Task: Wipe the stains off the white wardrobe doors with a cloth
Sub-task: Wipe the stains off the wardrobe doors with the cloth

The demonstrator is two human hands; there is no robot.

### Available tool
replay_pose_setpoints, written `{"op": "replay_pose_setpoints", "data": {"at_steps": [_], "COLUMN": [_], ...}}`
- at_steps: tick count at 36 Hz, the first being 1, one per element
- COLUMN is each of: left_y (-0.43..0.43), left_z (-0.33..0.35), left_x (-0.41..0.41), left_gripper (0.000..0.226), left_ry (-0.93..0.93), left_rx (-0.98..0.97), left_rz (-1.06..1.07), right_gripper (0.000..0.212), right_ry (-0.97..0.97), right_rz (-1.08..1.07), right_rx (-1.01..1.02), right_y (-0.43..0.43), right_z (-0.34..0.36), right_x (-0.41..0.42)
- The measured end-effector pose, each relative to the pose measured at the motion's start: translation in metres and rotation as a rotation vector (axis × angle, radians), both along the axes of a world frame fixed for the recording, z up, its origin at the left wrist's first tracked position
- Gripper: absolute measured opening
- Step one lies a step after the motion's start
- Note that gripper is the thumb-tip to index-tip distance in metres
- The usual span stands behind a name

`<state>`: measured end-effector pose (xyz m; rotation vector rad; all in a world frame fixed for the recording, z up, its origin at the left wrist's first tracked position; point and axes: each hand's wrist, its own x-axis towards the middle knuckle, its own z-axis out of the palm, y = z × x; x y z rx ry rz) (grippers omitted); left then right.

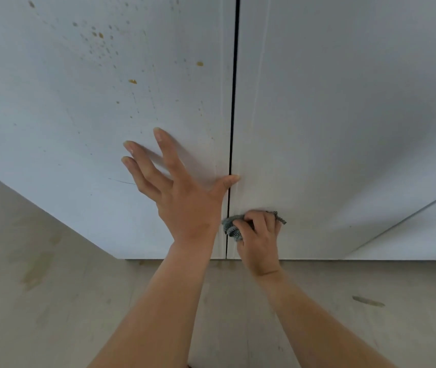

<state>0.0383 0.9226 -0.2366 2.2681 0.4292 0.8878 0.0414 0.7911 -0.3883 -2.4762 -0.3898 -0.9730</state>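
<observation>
R hand (260,236) grips cloth (231,229) on right door (344,128); L hand (182,197) flat on left door (52,115).

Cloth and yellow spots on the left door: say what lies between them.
Head view: the left hand, spread on the left door, and the dark door gap.

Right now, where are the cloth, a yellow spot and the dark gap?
cloth (230,229), head view: bunched grey part.
yellow spot (132,81), head view: the drop's middle.
dark gap (234,88), head view: its upper stretch.
</observation>
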Motion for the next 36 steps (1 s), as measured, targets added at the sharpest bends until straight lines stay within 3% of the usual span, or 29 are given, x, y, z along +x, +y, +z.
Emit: {"op": "replay_pose_setpoints", "data": {"at_steps": [4,8,14,16,18,20,24,29,33,36], "left_y": [0.002,-0.002,-0.001,0.003,0.005,-0.001,-0.025,-0.050,-0.072,-0.091], "left_z": [-0.005,-0.015,-0.023,-0.019,-0.013,-0.006,-0.009,-0.014,-0.016,-0.023], "left_x": [0.000,0.002,0.001,0.000,-0.003,-0.008,0.001,0.034,0.035,0.039], "left_gripper": [0.153,0.142,0.135,0.130,0.116,0.094,0.054,0.039,0.018,0.023], "left_ry": [-0.032,-0.060,-0.108,-0.182,-0.335,-0.483,-0.568,-0.636,-0.616,-0.625], "left_rx": [0.023,-0.001,0.027,0.138,0.371,0.528,0.744,0.917,1.013,1.128], "left_rz": [0.008,0.003,-0.053,-0.120,-0.184,-0.262,-0.492,-0.641,-0.681,-0.692], "right_gripper": [0.033,0.039,0.035,0.041,0.043,0.046,0.050,0.044,0.026,0.032], "right_ry": [-0.094,-0.138,0.078,0.111,0.106,0.078,0.043,-0.109,-0.219,-0.294], "right_rz": [-0.072,-0.084,-0.060,-0.055,-0.062,-0.093,-0.131,-0.274,-0.389,-0.438], "right_rx": [0.203,0.191,0.159,0.195,0.251,0.345,0.565,0.932,1.227,1.409], "right_y": [0.004,0.003,0.000,-0.004,-0.015,-0.027,-0.056,-0.090,-0.110,-0.123], "right_z": [0.023,0.020,-0.002,0.013,0.028,0.042,0.048,0.033,0.021,0.012], "right_x": [-0.002,0.008,-0.007,-0.011,-0.013,-0.011,-0.004,0.002,0.006,0.003]}}
